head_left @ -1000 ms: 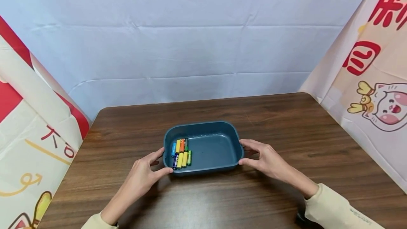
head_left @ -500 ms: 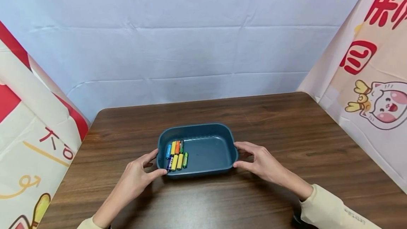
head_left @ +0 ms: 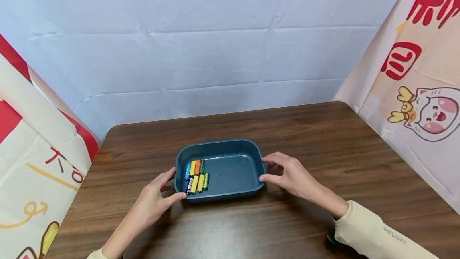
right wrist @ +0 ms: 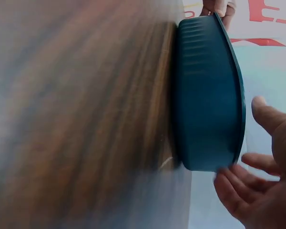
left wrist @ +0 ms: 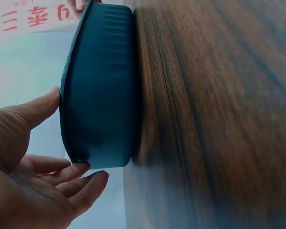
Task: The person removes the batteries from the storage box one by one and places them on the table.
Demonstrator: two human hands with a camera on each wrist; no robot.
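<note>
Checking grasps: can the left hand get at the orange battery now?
Probably yes, after releasing the tray: the left hand is close and nothing covers the orange battery, though a yellow battery and a dark green one flank it.

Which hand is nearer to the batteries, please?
The left. The left hand is at the tray's left end, just beside the batteries. The right hand is at the opposite end, with the tray's bare floor between it and the batteries.

A cream left sleeve (head_left: pixel 96 255) and a matching right sleeve (head_left: pixel 373 227) are showing; small dark lettering (head_left: pixel 394 235) is running along the right one, and something black (head_left: pixel 331 242) is peeking out beneath its cuff (head_left: pixel 342 216).
</note>
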